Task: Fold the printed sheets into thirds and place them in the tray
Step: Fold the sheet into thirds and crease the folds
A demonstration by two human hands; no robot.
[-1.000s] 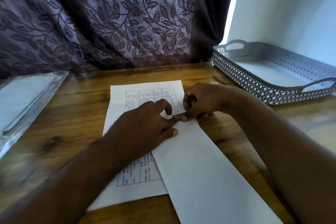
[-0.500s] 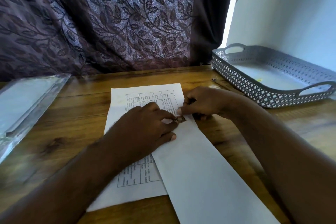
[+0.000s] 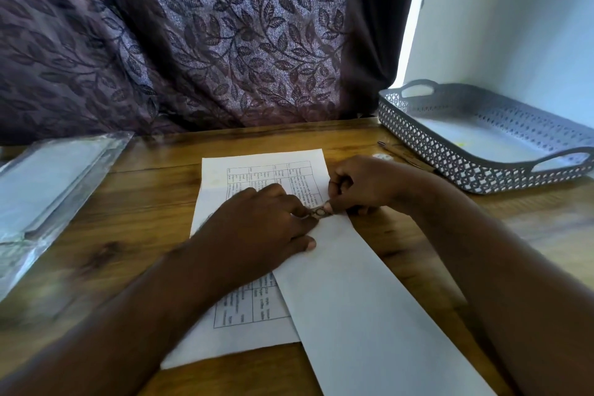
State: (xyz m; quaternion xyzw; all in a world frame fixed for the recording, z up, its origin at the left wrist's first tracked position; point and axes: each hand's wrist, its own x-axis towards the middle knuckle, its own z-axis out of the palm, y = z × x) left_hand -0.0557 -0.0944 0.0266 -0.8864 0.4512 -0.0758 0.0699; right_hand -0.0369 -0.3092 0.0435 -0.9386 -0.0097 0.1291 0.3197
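– While the left hand [image 3: 257, 231] lies palm-down on the printed sheet [image 3: 244, 173], how much of that sheet shows?
– Only its far end and its near left part, flat on the wooden table [image 3: 135, 202]. The hand and forearm cover the middle of the printed grid. A blank white panel [image 3: 360, 315] lies slantwise over the sheet's right side.
– Is the panel a folded-over flap of the same sheet?
– That cannot be told. The line where the two would join is under the hand, and the panel's near end is cut off by the bottom of the frame.
– What of the right hand [image 3: 363, 190]?
– Its fingers are curled, and thumb and forefinger pinch the panel's far corner. Something small and patterned sits right at the pinch, too blurred to name.
– And the left hand's fingers?
– They are bent, with the thumb flat on the panel and the forefinger's tip at that same corner. Whether it grips or merely presses cannot be made out.
– Where is the tray [image 3: 450, 161]?
– It stands on the table to the right, well apart from the sheet. It is grey and perforated, with loop handles, and its right end runs out of the frame. Its floor looks pale, and whether paper lies in it is unclear.
– Anything else?
– A clear plastic sleeve [image 3: 54, 183] lies at the left, partly out of the frame. A thin pen-like thing [image 3: 401, 153] lies just beside the tray, and a leaf-patterned curtain [image 3: 225, 42] hangs behind.
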